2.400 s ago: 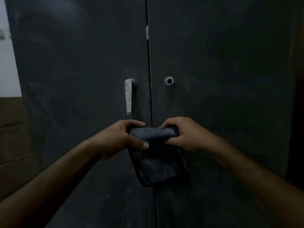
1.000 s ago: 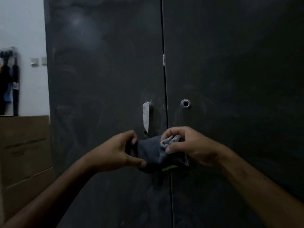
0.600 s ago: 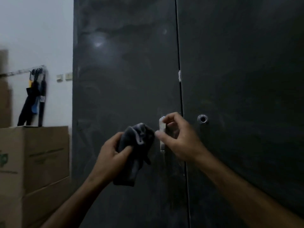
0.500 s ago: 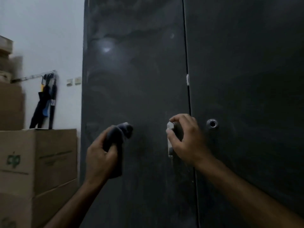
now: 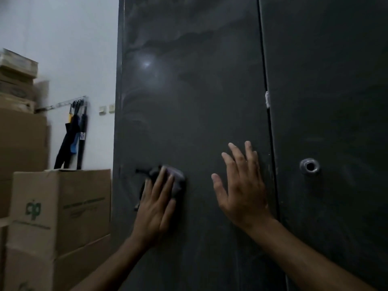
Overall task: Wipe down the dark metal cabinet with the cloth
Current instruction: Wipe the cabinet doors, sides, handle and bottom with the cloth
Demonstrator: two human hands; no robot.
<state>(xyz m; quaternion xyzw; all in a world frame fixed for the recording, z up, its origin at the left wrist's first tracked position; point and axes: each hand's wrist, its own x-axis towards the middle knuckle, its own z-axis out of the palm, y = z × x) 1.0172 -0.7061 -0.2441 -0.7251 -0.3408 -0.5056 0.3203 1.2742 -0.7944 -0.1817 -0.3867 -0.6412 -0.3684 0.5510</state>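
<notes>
The dark metal cabinet fills most of the view, its two doors meeting at a vertical seam right of centre. My left hand presses a bunched dark grey cloth flat against the left door, fingers straight over it. My right hand lies flat on the same door beside the seam, fingers spread, and hides the door handle. A round metal lock sits on the right door.
Stacked cardboard boxes stand against the cabinet's left side, with taller ones behind. Folded umbrellas hang from a rail on the white wall. Two wall switches sit near the cabinet's edge.
My left hand took the cloth alone and moved it left onto the left door, now pressing it flat. My right hand let go of the cloth, went to the handle, then flattened on the door.
</notes>
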